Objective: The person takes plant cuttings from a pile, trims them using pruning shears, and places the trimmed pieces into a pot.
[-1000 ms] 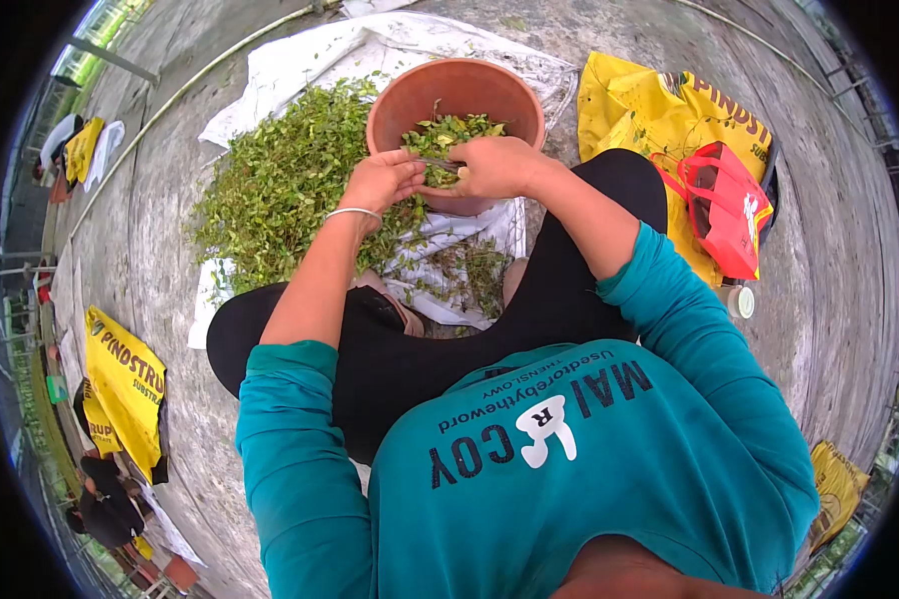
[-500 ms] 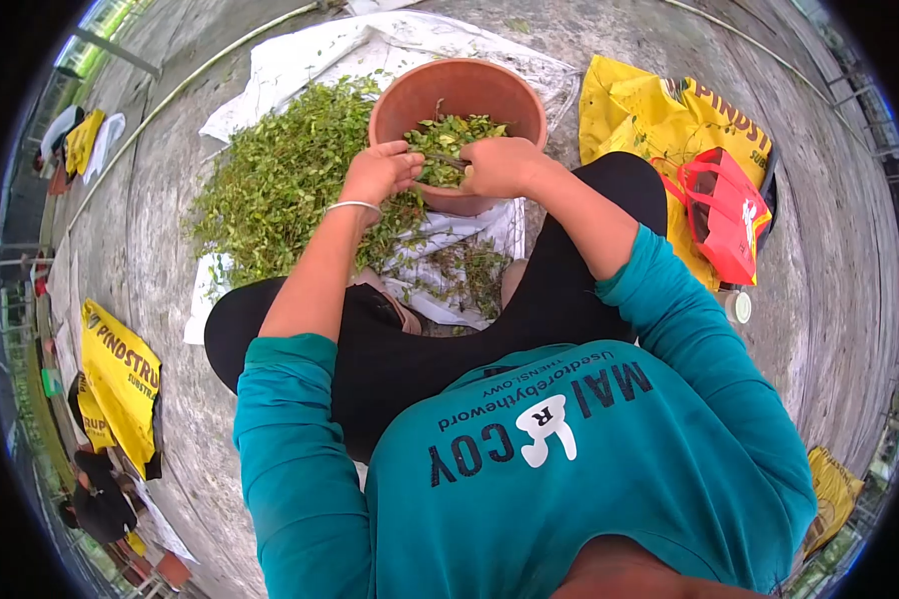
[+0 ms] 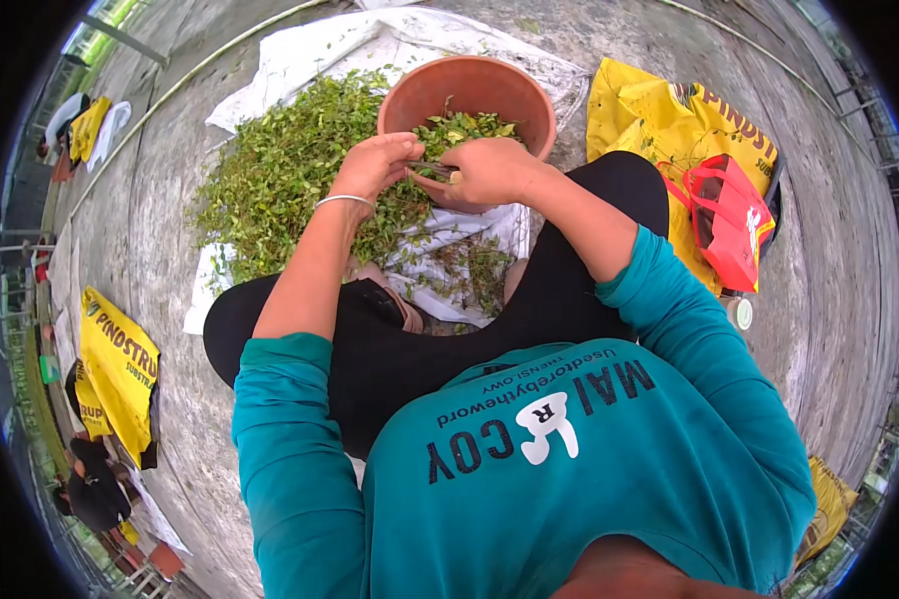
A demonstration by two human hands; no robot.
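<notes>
My right hand is closed on a dark, thin-bladed pair of snips, its blades pointing left. My left hand has its fingers pinched together by the blade tips; whatever it holds is too small to make out. Both hands are at the near side of a terracotta-coloured pot, partly covering its rim. Green and yellowish leafy cuttings lie inside the pot. A large heap of leafy stems spreads to the left, close to my left hand.
A white sheet lies under the heap and pot, with loose stems between my feet. To the right are a yellow bag, a red bag and a small container. Another yellow bag and a person are at left.
My hands have shifted slightly left and towards me relative to the pot, with the snips still in the right one. The view has shifted a little.
</notes>
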